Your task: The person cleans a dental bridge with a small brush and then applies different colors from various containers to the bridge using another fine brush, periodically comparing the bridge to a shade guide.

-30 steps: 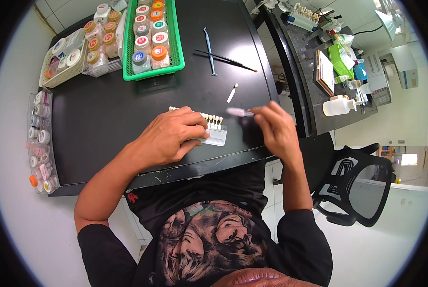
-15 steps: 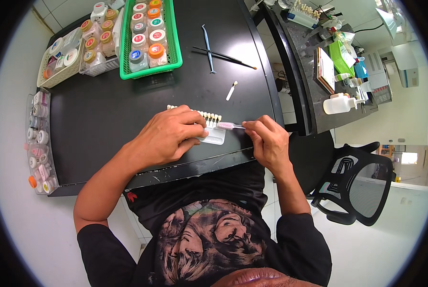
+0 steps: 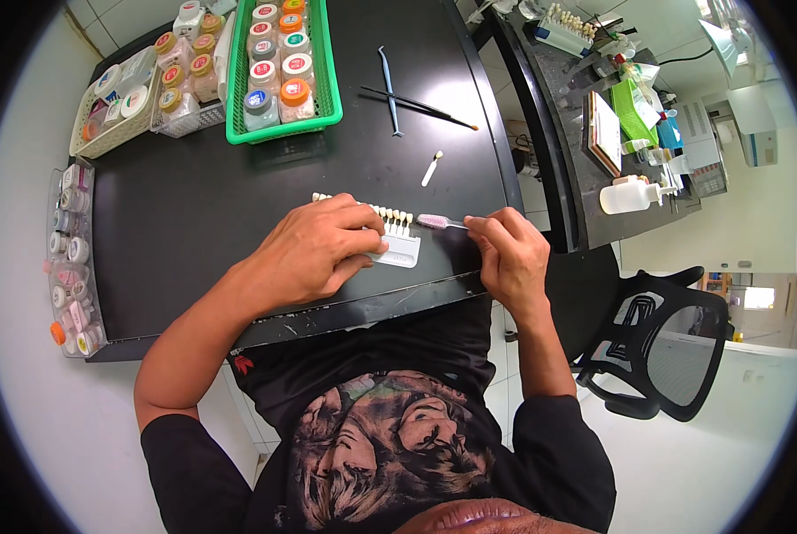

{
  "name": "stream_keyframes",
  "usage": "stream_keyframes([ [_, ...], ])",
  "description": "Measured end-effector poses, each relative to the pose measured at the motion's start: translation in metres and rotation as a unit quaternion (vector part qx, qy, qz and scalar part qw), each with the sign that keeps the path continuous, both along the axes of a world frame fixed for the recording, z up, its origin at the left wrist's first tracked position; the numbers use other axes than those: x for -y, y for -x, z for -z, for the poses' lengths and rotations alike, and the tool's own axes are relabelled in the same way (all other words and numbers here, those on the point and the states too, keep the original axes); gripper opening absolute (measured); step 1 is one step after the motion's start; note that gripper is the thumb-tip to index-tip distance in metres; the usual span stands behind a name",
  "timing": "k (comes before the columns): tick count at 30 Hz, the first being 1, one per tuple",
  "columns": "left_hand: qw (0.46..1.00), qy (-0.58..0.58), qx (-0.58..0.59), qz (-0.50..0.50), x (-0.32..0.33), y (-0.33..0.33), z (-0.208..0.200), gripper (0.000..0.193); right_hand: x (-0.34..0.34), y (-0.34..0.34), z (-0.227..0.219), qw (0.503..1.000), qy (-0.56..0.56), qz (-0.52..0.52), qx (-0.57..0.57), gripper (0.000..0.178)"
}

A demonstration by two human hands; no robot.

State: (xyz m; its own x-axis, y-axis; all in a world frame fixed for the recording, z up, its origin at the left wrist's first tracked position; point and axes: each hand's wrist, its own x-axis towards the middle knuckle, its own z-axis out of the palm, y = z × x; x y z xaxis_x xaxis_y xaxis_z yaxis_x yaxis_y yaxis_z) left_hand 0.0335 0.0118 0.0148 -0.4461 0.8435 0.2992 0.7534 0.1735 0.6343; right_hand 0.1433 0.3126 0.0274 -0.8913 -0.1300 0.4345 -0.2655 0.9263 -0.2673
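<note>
At frame centre, the left hand grips a flat white plastic holder of ivory tooth-shaped tabs, apparently steadying it, while the right hand pinches a pink-bristled, pale-handled brush by its handle, leaving its head free.

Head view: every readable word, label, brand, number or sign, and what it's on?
Light-grey flat holder with tooth-shaped tabs: faint marking, too small to read.
Pink-bristled, clear-handled brush: none visible.
Clear plastic jars with coloured round lids in green plastic basket: lid labels bear print; I won't transcribe it.
Small white-lidded jars, left edge: labels too small to read.
Elsewhere: nothing clearly legible.
</note>
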Motion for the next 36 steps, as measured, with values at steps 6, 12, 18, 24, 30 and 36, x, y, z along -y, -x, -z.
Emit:
stream_keyframes([
  [6, 1.000, 0.006, -0.001, -0.001, -0.0001, 0.0001, -0.0006, 0.025, 0.0001, 0.0020, -0.0017, 1.000, -0.020, -0.013, -0.020, 0.020],
  [12, 1.000, 0.004, 0.002, 0.000, 0.0000, -0.0001, 0.0002, 0.025, 0.0012, 0.0008, -0.0032, 0.999, -0.012, -0.026, -0.025, 0.021],
  [18, 1.000, 0.005, 0.002, -0.001, 0.0007, -0.0006, 0.0003, 0.024, -0.0005, -0.0022, 0.0005, 0.998, -0.028, -0.046, -0.017, 0.022],
  [24, 1.000, -0.001, -0.004, 0.000, 0.0001, -0.0002, 0.0015, 0.024, -0.0029, -0.0034, 0.0041, 0.998, -0.010, -0.062, -0.006, 0.021],
  [30, 1.000, 0.005, -0.003, 0.000, 0.0006, 0.0004, -0.0005, 0.024, -0.0005, -0.0037, 0.0010, 0.999, -0.012, -0.052, -0.004, 0.020],
  [36, 1.000, 0.007, -0.003, 0.002, 0.0007, -0.0007, -0.0003, 0.024, -0.0007, -0.0032, 0.0031, 0.999, 0.005, -0.040, -0.007, 0.018],
])
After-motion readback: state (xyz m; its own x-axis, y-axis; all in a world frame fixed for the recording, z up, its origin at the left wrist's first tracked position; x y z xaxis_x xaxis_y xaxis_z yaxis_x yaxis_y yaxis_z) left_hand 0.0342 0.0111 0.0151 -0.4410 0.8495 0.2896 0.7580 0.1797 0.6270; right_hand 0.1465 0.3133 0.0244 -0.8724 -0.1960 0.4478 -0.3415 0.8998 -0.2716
